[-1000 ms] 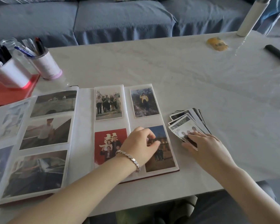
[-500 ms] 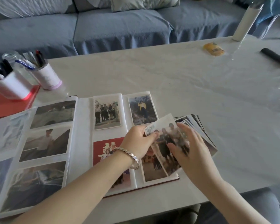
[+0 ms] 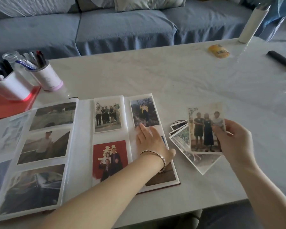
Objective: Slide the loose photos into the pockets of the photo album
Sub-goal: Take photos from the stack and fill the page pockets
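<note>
The photo album point(image 3: 82, 146) lies open on the white table, its pockets holding photos. My left hand point(image 3: 151, 142), with a bracelet on the wrist, rests flat with fingers spread on the lower right pocket of the right page, covering most of the photo there. My right hand point(image 3: 233, 142) holds up a loose photo point(image 3: 205, 128) of three standing people by its right edge, to the right of the album. Below that photo, a fanned stack of loose photos point(image 3: 186, 146) lies on the table.
Two white pen holders point(image 3: 46, 76) stand at the back left, beside a red folder point(image 3: 12, 106). A yellow packet point(image 3: 219, 51), a white tall bottle point(image 3: 253, 22) and a black remote point(image 3: 281, 59) sit at the back right. A blue sofa point(image 3: 122, 27) runs behind the table.
My right hand picked one photo off the stack, carried it over the album, then drew it back right above the stack. My left hand went from curled fingers to lying flat on the page.
</note>
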`<state>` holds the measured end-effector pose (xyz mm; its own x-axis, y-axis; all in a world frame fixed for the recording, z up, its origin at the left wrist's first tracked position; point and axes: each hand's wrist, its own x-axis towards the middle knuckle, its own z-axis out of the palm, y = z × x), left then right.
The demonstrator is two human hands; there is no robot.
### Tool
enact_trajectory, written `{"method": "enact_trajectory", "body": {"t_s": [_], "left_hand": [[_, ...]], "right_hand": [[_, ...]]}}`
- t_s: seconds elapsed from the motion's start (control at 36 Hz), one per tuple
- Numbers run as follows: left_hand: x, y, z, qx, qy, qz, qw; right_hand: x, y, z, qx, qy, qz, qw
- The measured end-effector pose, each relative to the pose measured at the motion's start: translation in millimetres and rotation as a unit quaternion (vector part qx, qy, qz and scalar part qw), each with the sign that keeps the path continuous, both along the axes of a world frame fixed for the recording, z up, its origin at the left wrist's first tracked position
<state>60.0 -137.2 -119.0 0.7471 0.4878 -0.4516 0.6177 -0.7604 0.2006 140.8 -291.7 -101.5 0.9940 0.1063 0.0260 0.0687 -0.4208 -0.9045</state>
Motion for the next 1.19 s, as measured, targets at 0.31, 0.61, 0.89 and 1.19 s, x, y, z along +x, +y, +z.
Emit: {"method": "enact_trajectory", "body": {"t_s": [0.31, 0.61, 0.89, 1.19], "left_hand": [[-12, 21, 37, -0.103, -0.177, 0.083, 0.975], [-35, 59, 54, -0.199, -0.249, 0.222, 0.922], [-64, 79, 47, -0.231, -0.287, 0.202, 0.907], [-119, 110, 22, -0.100, -0.227, 0.237, 0.939]], "right_hand": [[0, 2, 5, 0.005, 0.025, 0.008, 1.000], [-13, 29, 21, 0.006, 0.010, 0.062, 0.998], [-23, 36, 34, 0.007, -0.035, 0.095, 0.995], [-45, 77, 17, 0.070, 0.080, 0.182, 0.978]]}}
